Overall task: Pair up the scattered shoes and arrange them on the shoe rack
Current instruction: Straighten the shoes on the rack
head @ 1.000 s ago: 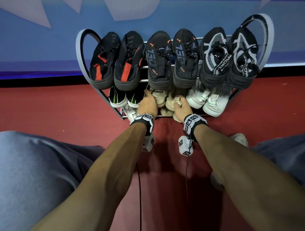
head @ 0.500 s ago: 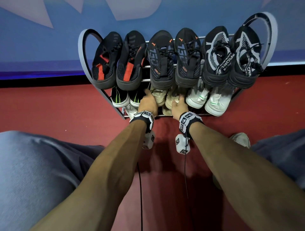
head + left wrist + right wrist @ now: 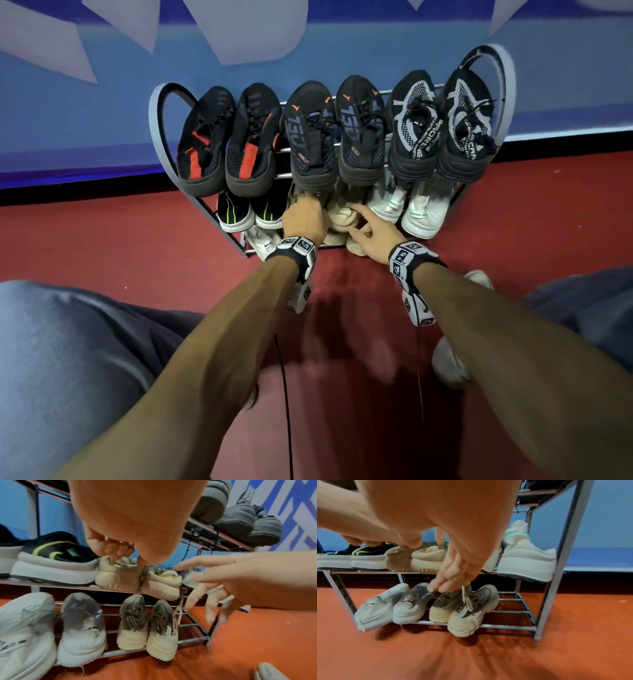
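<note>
A three-tier metal shoe rack [image 3: 161, 137] stands against the blue wall. A beige knit pair sits mid-way along its middle tier. My left hand [image 3: 128, 558] curls its fingers into the heel collar of the left beige shoe [image 3: 118, 577] and pinches it. My right hand [image 3: 197, 588] hangs just in front of the right beige shoe [image 3: 161, 586], fingers spread and holding nothing, the index tip touching its collar. From the head view my left hand [image 3: 305, 219] hides most of the left shoe, while the right shoe [image 3: 342, 216] shows beside my right hand [image 3: 370, 226].
Three black pairs fill the top tier [image 3: 346, 130]. A black-and-green pair [image 3: 251, 212] and a white pair [image 3: 404, 209] flank the beige shoes. White [image 3: 390, 607] and beige-grey [image 3: 462, 609] pairs lie on the bottom tier. A pale shoe [image 3: 448, 366] rests on the red floor under my right arm.
My right hand has let go of the right beige shoe, drawn back a little and spread its fingers. My left hand stays at the left beige shoe.
</note>
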Available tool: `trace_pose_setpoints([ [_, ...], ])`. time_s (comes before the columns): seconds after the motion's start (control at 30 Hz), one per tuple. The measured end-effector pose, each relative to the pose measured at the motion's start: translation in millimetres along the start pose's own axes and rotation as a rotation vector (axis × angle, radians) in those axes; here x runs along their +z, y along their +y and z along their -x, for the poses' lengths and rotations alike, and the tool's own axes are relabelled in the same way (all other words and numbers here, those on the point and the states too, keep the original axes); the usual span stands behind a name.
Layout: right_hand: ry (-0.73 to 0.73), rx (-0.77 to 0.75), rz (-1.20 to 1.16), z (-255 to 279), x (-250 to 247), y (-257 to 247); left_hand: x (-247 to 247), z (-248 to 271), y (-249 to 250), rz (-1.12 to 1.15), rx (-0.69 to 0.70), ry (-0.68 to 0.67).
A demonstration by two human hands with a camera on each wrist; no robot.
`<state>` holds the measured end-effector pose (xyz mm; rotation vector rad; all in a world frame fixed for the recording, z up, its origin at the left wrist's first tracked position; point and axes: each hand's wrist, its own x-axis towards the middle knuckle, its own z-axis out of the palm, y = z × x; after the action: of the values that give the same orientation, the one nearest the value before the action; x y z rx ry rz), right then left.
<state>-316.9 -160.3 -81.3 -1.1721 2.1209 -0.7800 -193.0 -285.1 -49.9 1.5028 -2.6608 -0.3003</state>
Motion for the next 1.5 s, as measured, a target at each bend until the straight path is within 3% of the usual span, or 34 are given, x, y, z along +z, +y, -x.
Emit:
trace_pose_setpoints([
  [0.17,0.425,0.228,0.092,17,-34,23,2,10,45,0.086,0.178,0.064],
  [0.27,0.63,0.457,0.087,22,-51,38,12,8,69,0.071,0.28,-0.018],
  [0.37,0.681,0.696,-0.129,15,-57,49,24,3,84,-0.056,0.372,-0.095],
  [0.43,0.583,0.803,-0.379,7,-58,54,32,2,92,-0.153,0.399,-0.119],
  [0.53,0.375,0.764,-0.917,3,-59,56,38,2,100,-0.194,0.388,-0.115],
  [0.63,0.408,0.701,-1.262,0,-61,56,38,-1,107,-0.167,0.393,-0.088],
  [0.87,0.687,0.637,-1.274,-9,-68,64,39,-10,106,0.316,0.285,-0.152],
  [1.07,0.778,0.554,-0.958,-1,-60,54,53,-9,108,0.383,0.221,-0.171],
  [1.17,0.728,0.63,-0.925,-7,-55,58,59,-9,109,0.38,0.193,-0.182],
  [1.27,0.622,0.735,-1.062,-3,-65,51,62,-13,110,0.438,0.165,-0.211],
  [1.5,0.644,0.701,-1.058,-7,-62,62,65,-14,108,0.437,0.195,-0.196],
])
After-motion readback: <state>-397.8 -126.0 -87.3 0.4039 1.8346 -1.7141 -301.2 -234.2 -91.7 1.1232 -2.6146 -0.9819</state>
